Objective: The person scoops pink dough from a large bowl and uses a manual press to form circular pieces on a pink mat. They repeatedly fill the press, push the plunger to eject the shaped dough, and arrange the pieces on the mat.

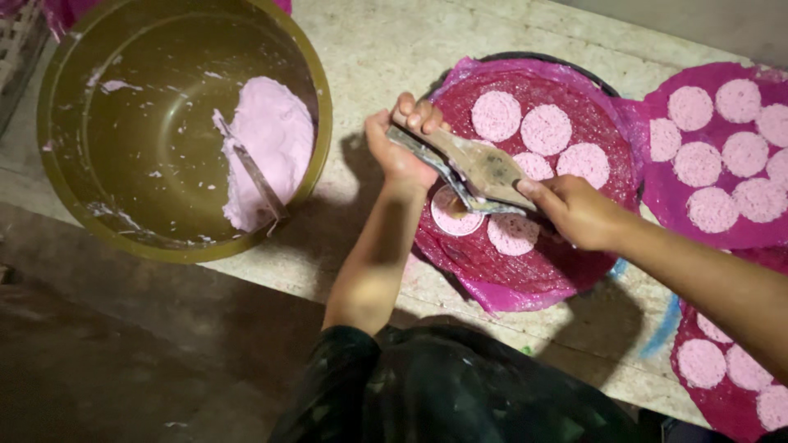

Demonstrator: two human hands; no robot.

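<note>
My left hand [402, 139] grips the end of a flat metal scraper [476, 168] smeared with batter, held over a round tray lined with magenta plastic [492, 271]. My right hand [579, 212] rests on the scraper's other end, fingers pressing on it. Several pale pink batter discs [546, 129] lie on the tray. One fresh disc inside a ring mould [451, 217] sits just under the scraper.
A large olive bowl [57, 123] at the left holds pink batter [271, 135] and a metal spatula [250, 172]. Two more magenta-lined trays with pink discs lie at the right [665, 193] and lower right [722, 402]. Everything rests on a pale stone slab [386, 41].
</note>
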